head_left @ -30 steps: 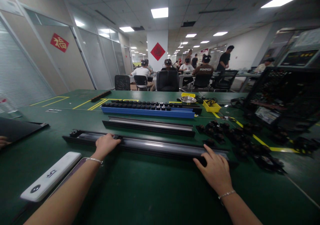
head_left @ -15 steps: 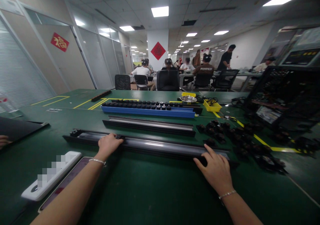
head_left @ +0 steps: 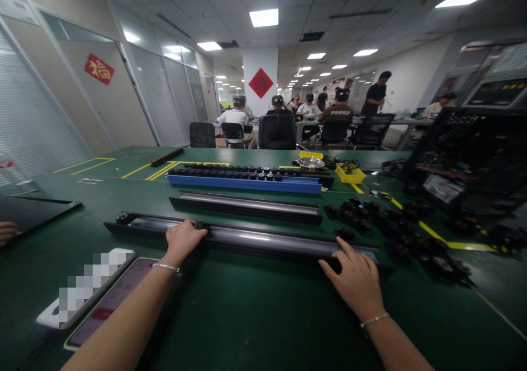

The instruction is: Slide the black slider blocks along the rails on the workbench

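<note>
A long black track rail (head_left: pixel 263 240) with a shiny grey channel lies across the green table in front of me. My left hand (head_left: pixel 181 243) is closed on a small black block (head_left: pixel 201 226) inside the channel, left of the rail's middle; the fingers hide most of the block. Near the right end, my right hand (head_left: pixel 357 280) straddles the rail, thumb at its near edge and forefinger reaching the far one. Another small black part (head_left: pixel 124 217) sits at the rail's left end. Behind lies a shorter black rail (head_left: pixel 247 205).
Farther back is a blue rail (head_left: pixel 242 183) lined with black parts. A pile of black parts (head_left: pixel 395 228) and a yellow bin (head_left: pixel 349 174) are on the right. A white power strip (head_left: pixel 123 254) and phone (head_left: pixel 93 330) lie near left. Another person's hand (head_left: pixel 7 232) is at the left edge.
My left hand has slid slightly right along the rail with the small black block. My right hand stays where it was.
</note>
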### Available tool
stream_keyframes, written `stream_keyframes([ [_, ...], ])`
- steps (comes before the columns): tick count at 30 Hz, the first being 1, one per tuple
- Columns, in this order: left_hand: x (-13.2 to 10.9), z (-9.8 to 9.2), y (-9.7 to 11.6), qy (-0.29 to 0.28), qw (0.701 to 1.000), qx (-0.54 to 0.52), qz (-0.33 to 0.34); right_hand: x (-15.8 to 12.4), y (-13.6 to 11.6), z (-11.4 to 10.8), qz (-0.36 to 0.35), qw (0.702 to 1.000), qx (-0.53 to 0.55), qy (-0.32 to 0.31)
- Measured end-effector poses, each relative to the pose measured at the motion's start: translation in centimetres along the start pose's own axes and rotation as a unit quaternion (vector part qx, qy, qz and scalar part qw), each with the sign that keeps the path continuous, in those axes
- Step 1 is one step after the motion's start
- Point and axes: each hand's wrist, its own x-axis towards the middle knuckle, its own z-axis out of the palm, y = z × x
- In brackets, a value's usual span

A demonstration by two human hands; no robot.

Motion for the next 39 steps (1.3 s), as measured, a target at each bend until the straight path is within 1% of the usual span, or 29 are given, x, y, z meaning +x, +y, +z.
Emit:
stream_keyframes([
  [11, -0.7, 0.5, 0.5, 0.027, 1.0, -0.011, 0.012, 0.0, 0.1, 0.1, -0.001, 1.0, 0.004, 0.003],
  [24, -1.3, 1.3, 1.4, 0.038, 0.998, -0.041, 0.011, 0.1, 0.1, 0.2, 0.0, 1.0, 0.005, 0.008],
  [34, -1.8, 1.6, 1.7, 0.06, 0.996, -0.06, -0.004, 0.1, -0.1, -0.1, 0.007, 1.0, 0.008, -0.003],
  [39, -2.5, 1.9, 2.4, 0.065, 0.995, -0.073, 0.003, 0.1, -0.1, -0.2, 0.007, 1.0, 0.007, -0.011],
])
